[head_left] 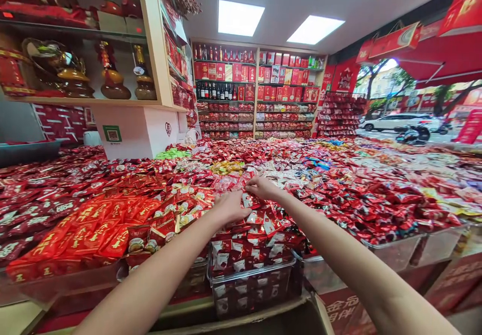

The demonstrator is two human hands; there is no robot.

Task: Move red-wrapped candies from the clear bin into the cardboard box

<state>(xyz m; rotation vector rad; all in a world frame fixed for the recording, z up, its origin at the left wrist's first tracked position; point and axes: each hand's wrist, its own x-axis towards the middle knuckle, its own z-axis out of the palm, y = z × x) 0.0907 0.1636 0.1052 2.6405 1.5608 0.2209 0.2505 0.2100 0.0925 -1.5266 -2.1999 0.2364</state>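
Observation:
Both my hands reach into the middle of a wide spread of wrapped sweets. My left hand lies over the red and white packets heaped in a clear plastic bin, its fingers partly hidden from view. Just right of it and slightly farther off, my right hand has its fingers bent and drawn together at a small red and white packet. Whether either hand grips a packet is too small to tell. Pink clear wrappers lie just beyond my left hand.
An open cardboard box stands below the bins at the front. Bright red packets fill the left side. A white pillar rises at the left under a glass-shelved cabinet. Shelves line the back wall.

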